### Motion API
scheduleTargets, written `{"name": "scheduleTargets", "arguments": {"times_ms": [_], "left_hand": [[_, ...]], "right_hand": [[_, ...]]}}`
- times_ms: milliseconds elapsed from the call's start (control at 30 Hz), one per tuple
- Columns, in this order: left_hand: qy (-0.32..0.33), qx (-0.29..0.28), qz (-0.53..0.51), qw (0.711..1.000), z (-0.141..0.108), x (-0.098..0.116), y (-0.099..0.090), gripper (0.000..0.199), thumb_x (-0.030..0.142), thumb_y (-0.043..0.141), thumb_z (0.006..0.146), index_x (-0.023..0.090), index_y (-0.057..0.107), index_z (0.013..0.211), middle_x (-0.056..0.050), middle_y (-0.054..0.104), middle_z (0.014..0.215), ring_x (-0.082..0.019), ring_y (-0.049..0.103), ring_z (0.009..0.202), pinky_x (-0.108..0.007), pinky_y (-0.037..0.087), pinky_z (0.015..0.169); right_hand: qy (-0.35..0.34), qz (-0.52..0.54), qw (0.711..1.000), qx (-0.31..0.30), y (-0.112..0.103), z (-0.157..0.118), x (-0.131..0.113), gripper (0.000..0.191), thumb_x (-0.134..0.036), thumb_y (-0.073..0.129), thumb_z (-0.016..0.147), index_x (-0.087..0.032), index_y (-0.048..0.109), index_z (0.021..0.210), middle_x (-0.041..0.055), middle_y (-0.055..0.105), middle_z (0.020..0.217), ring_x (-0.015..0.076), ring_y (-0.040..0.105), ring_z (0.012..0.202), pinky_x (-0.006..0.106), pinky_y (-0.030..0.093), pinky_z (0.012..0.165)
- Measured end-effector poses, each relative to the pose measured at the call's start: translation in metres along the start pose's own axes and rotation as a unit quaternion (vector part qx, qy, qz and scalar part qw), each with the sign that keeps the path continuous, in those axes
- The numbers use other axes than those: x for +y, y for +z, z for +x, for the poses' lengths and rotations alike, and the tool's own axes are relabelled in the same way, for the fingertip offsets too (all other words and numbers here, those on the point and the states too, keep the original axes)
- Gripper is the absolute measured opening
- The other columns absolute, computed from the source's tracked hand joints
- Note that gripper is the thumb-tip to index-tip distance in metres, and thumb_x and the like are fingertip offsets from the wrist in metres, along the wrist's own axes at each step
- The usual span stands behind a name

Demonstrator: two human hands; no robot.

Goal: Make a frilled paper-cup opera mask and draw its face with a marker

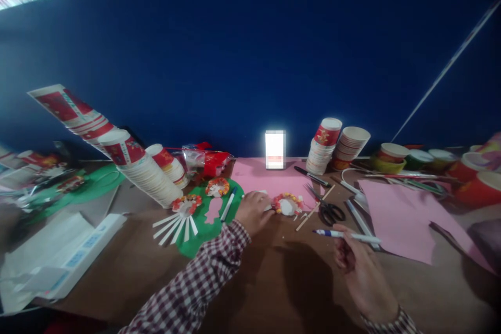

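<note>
My left hand [255,212] lies over a cut paper cup [288,205] with a red and orange decorated rim. Its fingers bend down on white paper at the cup's left side and partly hide it. A blue-and-white marker [348,235] is pinched in my right hand [362,266], raised over the brown table, its blue end pointing left. Small white scraps lie beside the cup. Left of my left hand, a green sheet [195,237] bears another marker [229,203], a pink paper cutout [213,211] and a decorated cup with fanned white strips [176,227].
Scissors [331,211] and a thin wooden stick [315,209] lie ahead of my right hand. Stacked paper cups lean at left [144,172] and stand at right [320,154]. Pink paper [399,219] covers the right side. A blue wall [235,62] rises behind the table.
</note>
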State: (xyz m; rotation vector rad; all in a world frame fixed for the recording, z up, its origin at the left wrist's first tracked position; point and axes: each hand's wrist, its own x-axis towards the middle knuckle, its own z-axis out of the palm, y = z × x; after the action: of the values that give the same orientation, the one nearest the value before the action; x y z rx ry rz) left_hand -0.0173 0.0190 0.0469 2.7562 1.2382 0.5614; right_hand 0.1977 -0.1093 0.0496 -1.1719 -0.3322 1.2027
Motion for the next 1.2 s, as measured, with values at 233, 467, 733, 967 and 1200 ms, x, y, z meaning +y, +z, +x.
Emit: {"name": "scheduleTargets", "arguments": {"times_ms": [233, 467, 733, 967, 1200], "left_hand": [[0.071, -0.043, -0.001, 0.997, 0.015, 0.022, 0.034, 0.021, 0.028, 0.053, 0.078, 0.018, 0.056, 0.097, -0.005, 0.057, 0.099, -0.021, 0.042, 0.105, -0.039, 0.034, 0.090], [0.055, -0.033, 0.005, 0.998, 0.003, 0.028, 0.038, 0.015, 0.023, 0.046, 0.083, 0.019, 0.058, 0.091, -0.003, 0.059, 0.093, -0.020, 0.042, 0.104, -0.038, 0.034, 0.090], [0.056, -0.011, 0.003, 0.998, -0.032, 0.048, 0.028, 0.014, 0.021, 0.046, 0.083, 0.020, 0.057, 0.090, -0.003, 0.059, 0.095, -0.018, 0.042, 0.107, -0.038, 0.031, 0.096], [0.074, -0.002, -0.009, 0.997, -0.032, 0.039, 0.035, 0.022, 0.021, 0.043, 0.085, 0.023, 0.054, 0.104, -0.001, 0.058, 0.100, -0.018, 0.038, 0.113, -0.037, 0.031, 0.098], [0.081, -0.020, -0.020, 0.996, -0.039, 0.036, 0.033, 0.019, 0.019, 0.046, 0.081, 0.020, 0.055, 0.097, -0.003, 0.055, 0.105, -0.020, 0.038, 0.112, -0.037, 0.031, 0.098]], "right_hand": [[-0.077, -0.032, 0.997, -0.011, -0.003, 0.021, 0.005, 0.024, -0.031, 0.070, 0.064, -0.020, 0.058, 0.082, -0.0052, 0.048, 0.057, 0.0058, 0.039, 0.047, 0.013, 0.032, 0.037], [-0.180, -0.126, 0.976, -0.017, 0.011, 0.050, 0.009, 0.024, -0.038, 0.064, 0.070, -0.019, 0.053, 0.076, -0.0058, 0.045, 0.054, 0.0058, 0.038, 0.044, 0.015, 0.028, 0.037], [-0.215, -0.186, 0.958, -0.043, 0.022, 0.060, 0.028, 0.023, -0.040, 0.061, 0.072, -0.019, 0.051, 0.073, -0.0047, 0.047, 0.052, 0.0091, 0.043, 0.047, 0.019, 0.034, 0.041], [-0.216, -0.193, 0.955, -0.063, 0.018, 0.069, 0.035, 0.025, -0.040, 0.058, 0.075, -0.017, 0.058, 0.085, -0.0008, 0.052, 0.058, 0.0096, 0.045, 0.049, 0.020, 0.034, 0.040], [-0.207, -0.206, 0.952, -0.093, 0.021, 0.063, 0.037, 0.023, -0.037, 0.061, 0.073, -0.019, 0.057, 0.086, -0.0007, 0.054, 0.062, 0.0103, 0.047, 0.053, 0.019, 0.037, 0.044]]}}
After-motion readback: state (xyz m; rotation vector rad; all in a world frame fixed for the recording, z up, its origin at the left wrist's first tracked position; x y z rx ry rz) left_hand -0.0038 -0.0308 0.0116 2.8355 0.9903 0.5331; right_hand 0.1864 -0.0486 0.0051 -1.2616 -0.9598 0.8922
